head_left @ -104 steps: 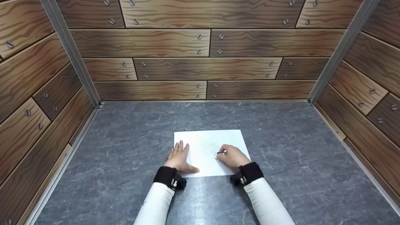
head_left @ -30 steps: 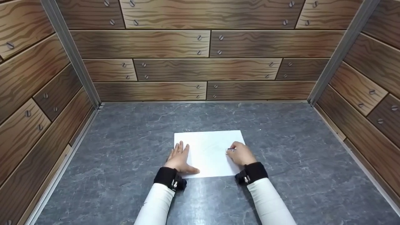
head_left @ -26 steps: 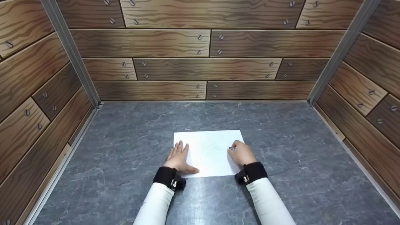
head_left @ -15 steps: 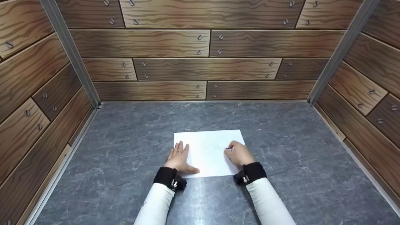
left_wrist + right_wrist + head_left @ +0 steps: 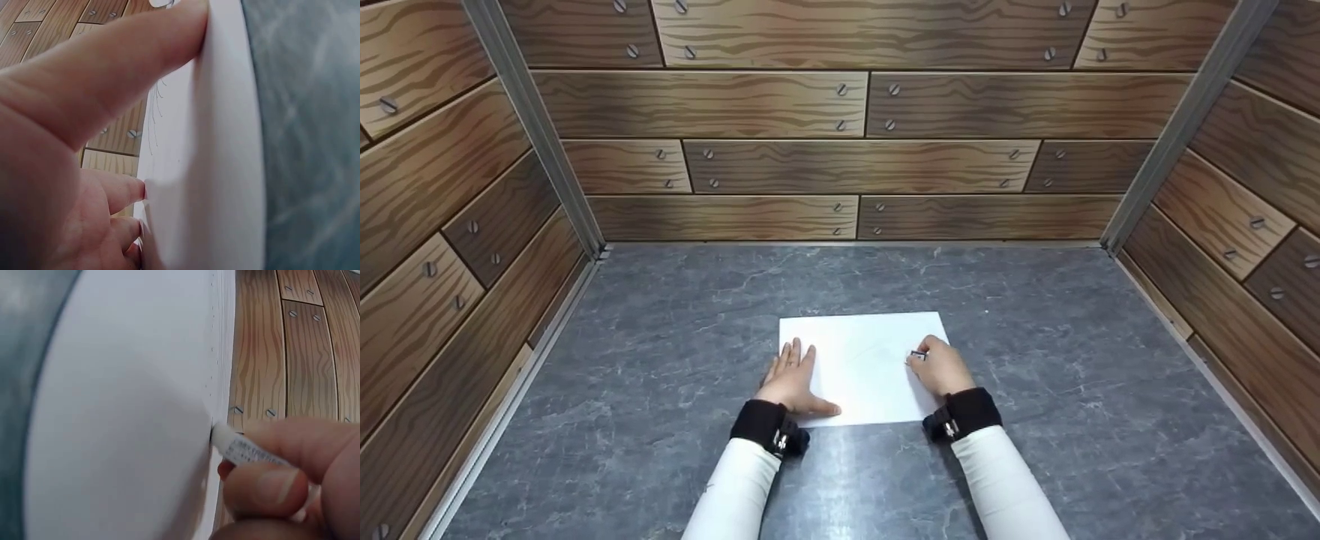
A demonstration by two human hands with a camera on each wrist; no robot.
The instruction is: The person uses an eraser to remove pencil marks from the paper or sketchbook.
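A white sheet of paper [image 5: 859, 382] lies on the grey table in the head view. My left hand [image 5: 791, 388] rests spread over its left side, thumb near the front edge. Near the right edge, my right hand [image 5: 943, 369] pinches a small white eraser [image 5: 247, 450] in a printed sleeve between thumb and fingers. In the right wrist view the eraser's bare end is right at the paper, with small dark specks farther up the sheet. Faint thin pencil lines [image 5: 156, 115] show on the paper in the left wrist view.
The grey marbled tabletop [image 5: 690, 300] spreads around the sheet. Wood-patterned panels stand at the back [image 5: 780, 217], left [image 5: 495, 300] and right [image 5: 1215, 300], with metal posts in the corners. Black straps with cameras sit on both wrists.
Since the earliest frame my right hand has moved right and slightly away across the paper with the eraser. Over the last second it shifts a little left, then back right. The left hand stays put.
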